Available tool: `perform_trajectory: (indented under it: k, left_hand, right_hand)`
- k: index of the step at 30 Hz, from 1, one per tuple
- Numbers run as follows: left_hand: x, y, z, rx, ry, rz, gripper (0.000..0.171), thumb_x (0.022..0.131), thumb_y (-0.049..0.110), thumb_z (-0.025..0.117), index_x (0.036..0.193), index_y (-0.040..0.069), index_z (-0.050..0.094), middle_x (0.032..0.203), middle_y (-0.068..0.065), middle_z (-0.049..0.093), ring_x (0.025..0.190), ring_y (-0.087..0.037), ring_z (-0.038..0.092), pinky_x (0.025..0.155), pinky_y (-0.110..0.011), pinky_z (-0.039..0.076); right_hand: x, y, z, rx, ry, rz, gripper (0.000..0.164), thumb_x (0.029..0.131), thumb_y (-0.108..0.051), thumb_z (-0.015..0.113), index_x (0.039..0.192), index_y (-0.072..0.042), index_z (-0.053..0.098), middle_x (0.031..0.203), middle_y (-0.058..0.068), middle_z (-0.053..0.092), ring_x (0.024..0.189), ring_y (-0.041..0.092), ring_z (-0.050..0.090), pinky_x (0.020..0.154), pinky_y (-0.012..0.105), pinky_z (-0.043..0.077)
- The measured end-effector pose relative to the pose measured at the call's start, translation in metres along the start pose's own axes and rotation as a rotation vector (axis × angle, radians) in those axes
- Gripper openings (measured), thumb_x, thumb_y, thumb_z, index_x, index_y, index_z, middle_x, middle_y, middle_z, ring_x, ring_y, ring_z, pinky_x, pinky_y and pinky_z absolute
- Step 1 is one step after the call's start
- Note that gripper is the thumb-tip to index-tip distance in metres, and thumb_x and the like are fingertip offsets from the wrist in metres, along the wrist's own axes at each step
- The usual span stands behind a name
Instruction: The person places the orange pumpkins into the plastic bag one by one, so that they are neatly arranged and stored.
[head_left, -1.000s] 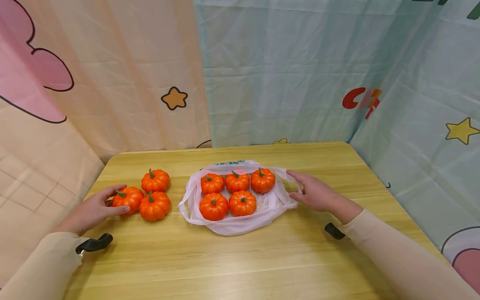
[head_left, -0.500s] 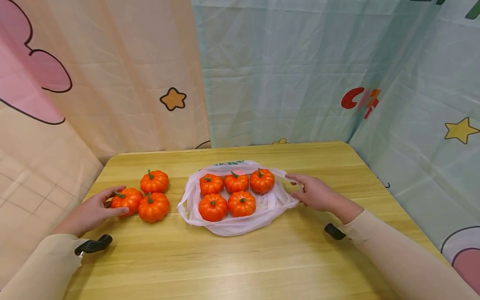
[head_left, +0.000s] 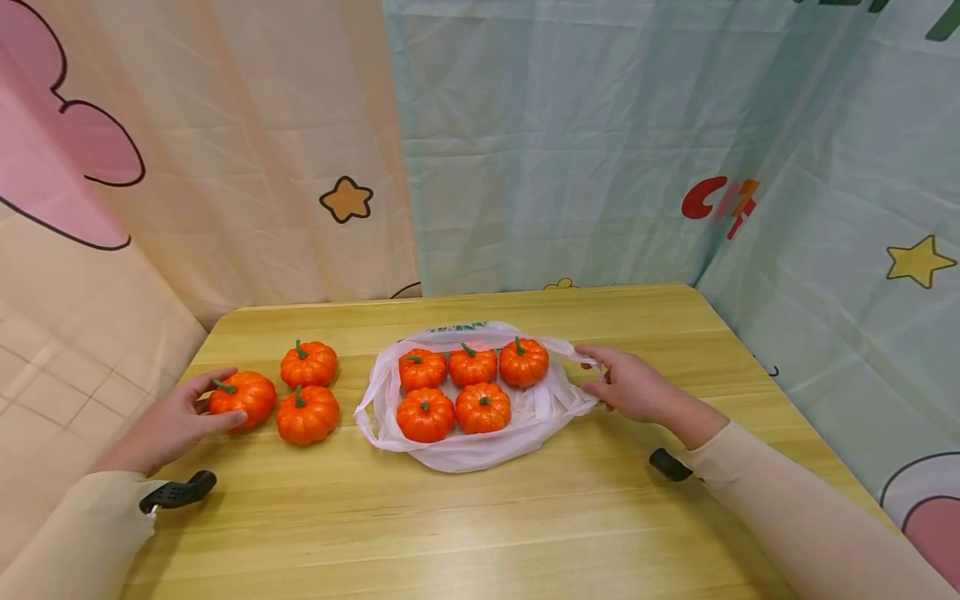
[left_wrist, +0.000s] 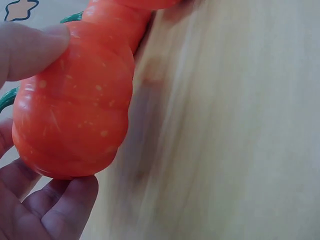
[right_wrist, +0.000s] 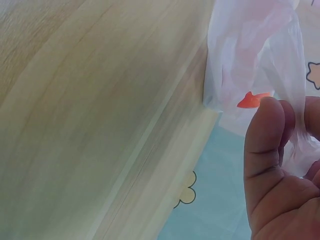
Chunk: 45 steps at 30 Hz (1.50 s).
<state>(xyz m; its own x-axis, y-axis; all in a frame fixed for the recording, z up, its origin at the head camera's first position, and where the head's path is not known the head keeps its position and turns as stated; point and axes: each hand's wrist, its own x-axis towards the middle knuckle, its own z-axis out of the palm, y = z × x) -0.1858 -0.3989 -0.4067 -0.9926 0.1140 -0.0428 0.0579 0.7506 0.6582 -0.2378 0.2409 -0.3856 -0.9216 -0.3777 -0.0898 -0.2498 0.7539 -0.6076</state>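
Observation:
My left hand grips a small orange pumpkin with a green stem, at the left of the table. In the left wrist view, thumb and fingertips press opposite sides of that pumpkin. Two similar pumpkins, a rear one and a front one, sit just right of it. A thin white plastic bag lies spread at the centre, with several pumpkins inside. My right hand pinches the bag's right handle; the right wrist view shows the plastic bunched between thumb and fingers.
The light wooden table ends at a back edge against hanging curtains printed with stars and letters. More curtain closes in on the left and right sides. A black strap-like piece juts from the left wrist.
My left hand has drawn its pumpkin slightly left, opening a gap from the two beside it. My right hand has closed its fingers on the bag's handle. The bag stays put.

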Motion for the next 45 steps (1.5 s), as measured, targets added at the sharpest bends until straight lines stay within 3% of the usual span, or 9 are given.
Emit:
perform_trajectory:
  k: [2, 5, 8, 11, 15, 19, 27, 36, 45]
  left_hand:
    - [0.0, 0.001, -0.002, 0.005, 0.024, 0.002, 0.08, 0.099, 0.025, 0.074, 0.159, -0.007, 0.031, 0.154, -0.04, 0.038, 0.127, -0.059, 0.055, 0.076, -0.005, 0.045]
    - [0.0, 0.002, -0.006, -0.005, 0.062, 0.016, 0.08, 0.099, 0.024, 0.075, 0.16, -0.006, 0.032, 0.152, -0.039, 0.039, 0.116, -0.022, 0.069, 0.076, -0.004, 0.046]
    - [-0.001, 0.005, -0.009, -0.052, 0.098, 0.043, 0.079, 0.099, 0.021, 0.075, 0.16, -0.006, 0.032, 0.15, -0.04, 0.041, 0.101, 0.017, 0.056, 0.076, -0.005, 0.049]
    - [-0.001, 0.012, -0.012, -0.081, 0.114, 0.052, 0.081, 0.1, 0.022, 0.075, 0.162, -0.005, 0.03, 0.152, -0.042, 0.038, 0.097, 0.029, 0.043, 0.076, -0.004, 0.05]
    - [0.001, 0.026, -0.014, -0.121, 0.137, 0.09, 0.08, 0.1, 0.019, 0.075, 0.163, -0.001, 0.03, 0.147, -0.003, 0.051, 0.1, 0.027, 0.048, 0.078, -0.005, 0.052]
    - [0.004, 0.046, -0.013, -0.157, 0.153, 0.15, 0.079, 0.098, 0.014, 0.075, 0.163, 0.001, 0.032, 0.129, 0.027, 0.047, 0.101, 0.02, 0.058, 0.079, -0.008, 0.054]
    - [0.016, 0.098, 0.003, -0.214, 0.103, 0.258, 0.077, 0.096, 0.007, 0.076, 0.162, 0.006, 0.037, 0.131, 0.018, 0.053, 0.099, 0.002, 0.064, 0.08, -0.013, 0.056]
    - [0.033, 0.157, 0.029, -0.259, -0.014, 0.265, 0.078, 0.094, 0.012, 0.08, 0.161, 0.012, 0.04, 0.141, -0.015, 0.053, 0.107, -0.013, 0.063, 0.085, -0.019, 0.059]
    - [0.058, 0.199, 0.069, -0.277, -0.111, 0.329, 0.08, 0.091, 0.011, 0.083, 0.16, 0.011, 0.043, 0.143, -0.017, 0.057, 0.113, -0.029, 0.06, 0.091, -0.024, 0.058]
  right_hand:
    - [0.0, 0.0, 0.0, 0.013, 0.003, 0.0, 0.062, 0.102, -0.012, 0.068, 0.158, -0.003, 0.043, 0.141, 0.026, 0.062, 0.059, 0.016, 0.056, 0.058, 0.032, 0.054]
    - [-0.001, 0.0, 0.0, 0.024, 0.01, -0.002, 0.061, 0.102, -0.013, 0.069, 0.157, -0.002, 0.044, 0.14, 0.026, 0.063, 0.059, 0.016, 0.056, 0.057, 0.031, 0.054]
    - [-0.001, 0.0, 0.0, 0.026, 0.02, -0.006, 0.061, 0.102, -0.014, 0.07, 0.156, -0.001, 0.045, 0.136, 0.024, 0.065, 0.059, 0.016, 0.055, 0.056, 0.029, 0.052]
    - [-0.002, -0.001, 0.0, 0.02, 0.029, -0.01, 0.062, 0.101, -0.016, 0.071, 0.156, -0.001, 0.046, 0.105, 0.017, 0.071, 0.059, 0.016, 0.054, 0.054, 0.028, 0.05]
    - [-0.003, -0.002, -0.001, 0.008, 0.035, -0.004, 0.063, 0.1, -0.018, 0.072, 0.156, -0.002, 0.047, 0.068, 0.003, 0.058, 0.059, 0.016, 0.053, 0.053, 0.028, 0.048]
    - [-0.003, -0.001, -0.001, 0.004, 0.034, 0.008, 0.065, 0.1, -0.018, 0.073, 0.157, -0.004, 0.046, 0.066, 0.003, 0.057, 0.059, 0.017, 0.053, 0.054, 0.029, 0.048]
    - [-0.003, -0.002, -0.001, 0.0, 0.032, 0.005, 0.065, 0.1, -0.018, 0.073, 0.157, -0.004, 0.046, 0.066, 0.002, 0.057, 0.058, 0.016, 0.051, 0.053, 0.028, 0.046]
    - [-0.005, -0.004, -0.001, 0.012, 0.032, 0.005, 0.064, 0.101, -0.017, 0.072, 0.157, -0.005, 0.046, 0.067, 0.004, 0.058, 0.058, 0.016, 0.051, 0.053, 0.029, 0.046]
    - [-0.006, -0.005, -0.002, 0.025, 0.038, -0.023, 0.062, 0.101, -0.014, 0.071, 0.156, -0.002, 0.046, 0.067, 0.003, 0.057, 0.058, 0.018, 0.051, 0.053, 0.03, 0.047]
